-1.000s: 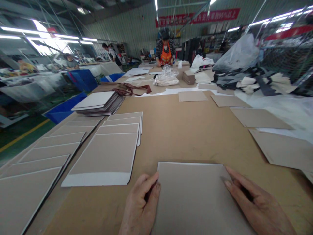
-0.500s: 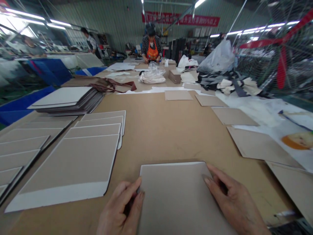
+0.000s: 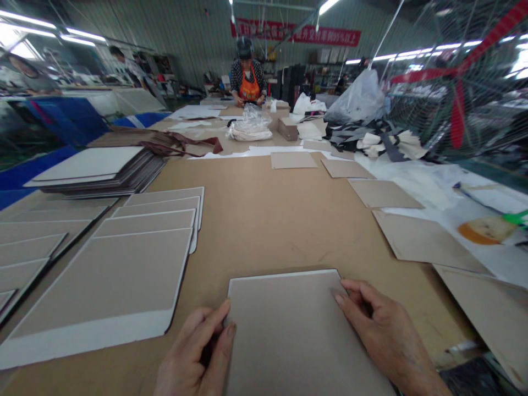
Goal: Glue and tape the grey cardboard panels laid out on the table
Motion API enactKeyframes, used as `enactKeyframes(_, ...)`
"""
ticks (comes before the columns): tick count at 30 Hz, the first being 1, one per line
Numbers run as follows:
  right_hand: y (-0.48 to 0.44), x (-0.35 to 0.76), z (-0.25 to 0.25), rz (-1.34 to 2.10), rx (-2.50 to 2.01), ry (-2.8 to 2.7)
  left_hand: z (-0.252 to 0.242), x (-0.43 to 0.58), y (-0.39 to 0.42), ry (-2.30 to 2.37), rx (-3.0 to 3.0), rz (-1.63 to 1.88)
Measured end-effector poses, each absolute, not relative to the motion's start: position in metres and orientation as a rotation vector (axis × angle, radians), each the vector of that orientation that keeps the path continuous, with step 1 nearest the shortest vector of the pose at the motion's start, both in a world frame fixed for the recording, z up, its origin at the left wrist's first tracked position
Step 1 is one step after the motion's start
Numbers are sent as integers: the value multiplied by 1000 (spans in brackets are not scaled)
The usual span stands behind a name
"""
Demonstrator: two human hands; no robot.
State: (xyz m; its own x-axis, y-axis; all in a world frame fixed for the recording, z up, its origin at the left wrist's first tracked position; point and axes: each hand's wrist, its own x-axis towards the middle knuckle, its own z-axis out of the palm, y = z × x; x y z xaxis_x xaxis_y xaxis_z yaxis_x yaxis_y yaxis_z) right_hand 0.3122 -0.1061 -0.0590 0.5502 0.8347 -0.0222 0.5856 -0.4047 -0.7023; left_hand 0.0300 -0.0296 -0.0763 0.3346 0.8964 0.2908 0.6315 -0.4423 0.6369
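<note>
Directly in front of me lies a grey-beige board panel point(image 3: 289, 330) with a thin white strip along its far edge. My left hand point(image 3: 198, 346) is closed on its left edge, thumb and forefinger pinching the side. On the opposite edge, near the far right corner, my right hand point(image 3: 383, 324) grips the panel between thumb and fingers. The panel's near end runs out of view. To the left, similar panels with white borders point(image 3: 119, 275) overlap in a fanned row on the brown table point(image 3: 256, 220).
Farther left are more fanned panels point(image 3: 28, 236) and a tall stack point(image 3: 91, 165). Smaller beige boards point(image 3: 424, 242) line the right side. Plastic bags point(image 3: 249, 124) and dark scraps point(image 3: 363, 135) lie toward the back. A caged fan point(image 3: 457, 71) stands right; a person in an orange apron point(image 3: 249, 85) works at the far end.
The view has swung slightly right, so the scene sits farther left. Both hands keep their hold on the panel, the right now slightly closer to the far corner.
</note>
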Motion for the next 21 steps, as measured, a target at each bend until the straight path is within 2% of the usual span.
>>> enactKeyframes(13,-108,314,-63,442,-2198,-1204,-73,37,-33,1322,2136,923)
enactKeyframes(21,-111,334,-96,341,-2213,-1290,-67,44,-39,1413,2013,828)
